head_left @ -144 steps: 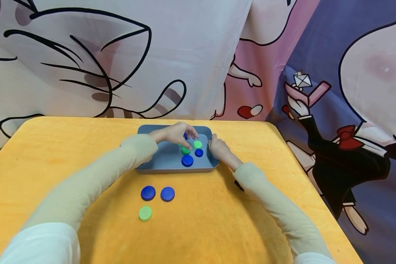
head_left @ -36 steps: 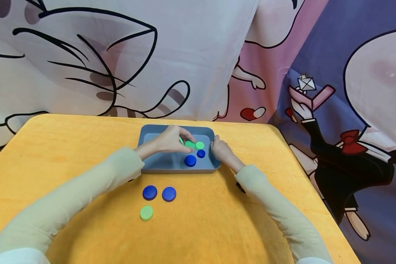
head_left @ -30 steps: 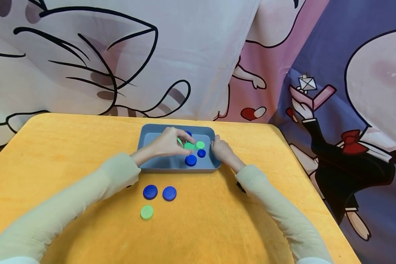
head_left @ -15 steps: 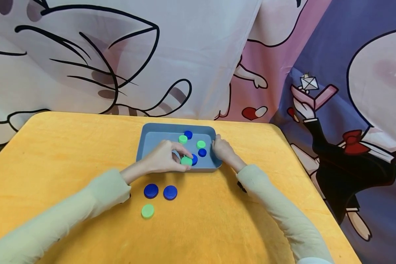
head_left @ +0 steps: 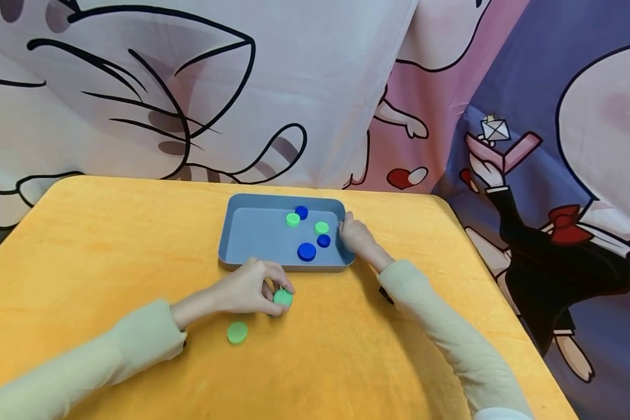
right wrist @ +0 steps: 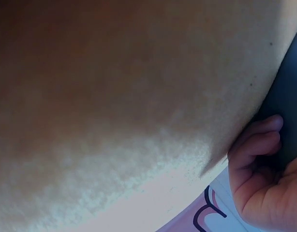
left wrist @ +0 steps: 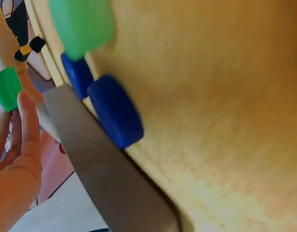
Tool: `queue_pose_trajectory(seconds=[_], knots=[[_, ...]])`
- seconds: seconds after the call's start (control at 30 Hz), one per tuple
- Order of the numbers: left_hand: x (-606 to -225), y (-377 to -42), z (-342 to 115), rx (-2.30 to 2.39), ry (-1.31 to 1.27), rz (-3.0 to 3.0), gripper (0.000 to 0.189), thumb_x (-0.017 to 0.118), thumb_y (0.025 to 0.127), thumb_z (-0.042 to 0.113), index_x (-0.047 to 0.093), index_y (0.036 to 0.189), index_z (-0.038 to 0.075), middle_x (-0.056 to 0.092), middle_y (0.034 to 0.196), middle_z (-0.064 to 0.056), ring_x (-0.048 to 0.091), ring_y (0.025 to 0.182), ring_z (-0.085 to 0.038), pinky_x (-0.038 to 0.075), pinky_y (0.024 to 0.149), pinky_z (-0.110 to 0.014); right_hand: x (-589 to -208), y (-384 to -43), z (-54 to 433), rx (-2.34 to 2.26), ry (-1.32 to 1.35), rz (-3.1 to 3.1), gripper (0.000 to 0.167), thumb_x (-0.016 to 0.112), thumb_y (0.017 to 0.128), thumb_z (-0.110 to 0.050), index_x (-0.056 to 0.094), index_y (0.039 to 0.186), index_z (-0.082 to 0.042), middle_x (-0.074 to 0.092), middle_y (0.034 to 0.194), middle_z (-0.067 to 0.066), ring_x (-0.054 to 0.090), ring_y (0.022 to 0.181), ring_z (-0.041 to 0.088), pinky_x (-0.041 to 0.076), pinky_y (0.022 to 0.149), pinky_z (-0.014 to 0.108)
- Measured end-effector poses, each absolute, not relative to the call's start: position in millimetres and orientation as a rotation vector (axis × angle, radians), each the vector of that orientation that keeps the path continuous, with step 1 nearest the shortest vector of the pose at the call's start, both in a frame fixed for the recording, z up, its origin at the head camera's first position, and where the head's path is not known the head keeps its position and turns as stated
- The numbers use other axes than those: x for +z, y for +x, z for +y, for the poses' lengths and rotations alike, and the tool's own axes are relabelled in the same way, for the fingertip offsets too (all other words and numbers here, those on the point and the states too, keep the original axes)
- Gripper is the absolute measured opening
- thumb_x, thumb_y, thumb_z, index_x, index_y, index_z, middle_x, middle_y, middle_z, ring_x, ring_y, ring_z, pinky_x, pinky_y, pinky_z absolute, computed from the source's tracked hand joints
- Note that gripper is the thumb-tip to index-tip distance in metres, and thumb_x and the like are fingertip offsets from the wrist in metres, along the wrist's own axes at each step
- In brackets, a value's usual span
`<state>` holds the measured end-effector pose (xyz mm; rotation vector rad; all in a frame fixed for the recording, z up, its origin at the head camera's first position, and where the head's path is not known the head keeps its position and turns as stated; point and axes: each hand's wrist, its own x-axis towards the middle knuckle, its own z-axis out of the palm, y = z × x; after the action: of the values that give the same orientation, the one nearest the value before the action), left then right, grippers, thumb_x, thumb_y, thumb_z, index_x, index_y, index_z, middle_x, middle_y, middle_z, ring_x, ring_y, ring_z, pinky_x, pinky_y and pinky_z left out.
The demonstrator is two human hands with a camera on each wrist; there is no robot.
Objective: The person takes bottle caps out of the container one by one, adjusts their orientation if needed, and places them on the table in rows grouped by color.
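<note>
My left hand (head_left: 252, 289) pinches a green bottle cap (head_left: 282, 298) above the table, in front of the tray. In the left wrist view that green cap (left wrist: 8, 88) sits between thumb and fingers. A light green cap (head_left: 237, 332) lies on the table nearby. Two blue caps, mostly hidden by the hand in the head view, show in the left wrist view: a nearer blue cap (left wrist: 117, 111) and a farther blue cap (left wrist: 78, 75). My right hand (head_left: 356, 233) grips the right rim of the blue-grey tray (head_left: 257, 236); its curled fingers (right wrist: 255, 145) show in the right wrist view.
Inside the tray lie a large blue cap (head_left: 307, 251), a small blue cap (head_left: 323, 240), a light green cap (head_left: 321, 228), and, farther back, another green cap (head_left: 293, 219) beside a blue one (head_left: 301, 212). A printed cloth (head_left: 315, 87) hangs behind the yellow table (head_left: 373, 361).
My left hand has lifted a green cap out of the tray and carried it toward me, over the two blue caps on the table. The right hand stays at the tray's rim.
</note>
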<state>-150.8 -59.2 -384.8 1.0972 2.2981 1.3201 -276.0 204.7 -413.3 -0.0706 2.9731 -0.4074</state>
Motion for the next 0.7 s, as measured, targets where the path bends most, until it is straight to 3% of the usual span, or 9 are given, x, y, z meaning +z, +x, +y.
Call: queue_pose_trajectory(seconds=[0.37,0.7], knots=[[-395.7,-132.7,-66.7,1.18,1.133,2.359,0.018,0.08,0.075,0.017,0.076,0.092,0.011,0.067,0.088,0.006,0.06,0.065,-0.003,0.053,0.059,-0.018,-412.5,-276.1,204.6,-0.396,-0.082,2.982,0.03,0.036,0.103,-0.02,0.042,0.118,0.006,0.062,0.088,0.024,0.064,0.075,0.035,0.051,0.061,0.039],[-407.4,-121.1,-74.0,1.019,1.274,2.414,0.018,0.079,0.075,0.015,0.074,0.092,0.011,0.068,0.089,0.006,0.054,0.073,0.004,0.051,0.062,-0.015,-414.1,-277.1,205.1,-0.408,-0.066,2.952,0.032,0.034,0.104,-0.021,0.04,0.121,0.006,0.061,0.086,0.022,0.063,0.073,0.032,0.049,0.059,0.035]])
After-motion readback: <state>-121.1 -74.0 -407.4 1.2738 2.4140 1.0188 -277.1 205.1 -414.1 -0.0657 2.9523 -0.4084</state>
